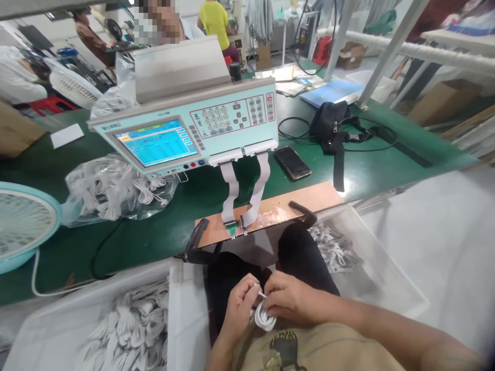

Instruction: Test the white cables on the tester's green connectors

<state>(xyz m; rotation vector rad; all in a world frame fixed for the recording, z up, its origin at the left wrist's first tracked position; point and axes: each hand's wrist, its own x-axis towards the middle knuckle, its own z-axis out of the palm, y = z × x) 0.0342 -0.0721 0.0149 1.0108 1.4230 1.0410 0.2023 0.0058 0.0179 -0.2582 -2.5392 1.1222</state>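
Low in the head view, above my lap, both hands work on one coiled white cable (265, 320). My left hand (240, 303) pinches a short end of it near the plug. The fingers of my right hand (291, 298) are wrapped round the upper side of the coil, which hangs between the hands. Beyond them a copper-coloured board (266, 211) lies on the bench edge, with two small connector sockets (232, 232) at its front. Grey ribbon cables (260, 188) run from there up to a tester (185, 129) with a lit blue screen.
A white bin (170, 309) of bundled cables stands at left; another bin (386, 278) with cables is at right. Black clamps (198, 242) grip the board. On the green bench (154, 237) are a phone (293, 163), bagged cables (112, 188), a fan (27, 226) and a black pouch (328, 123).
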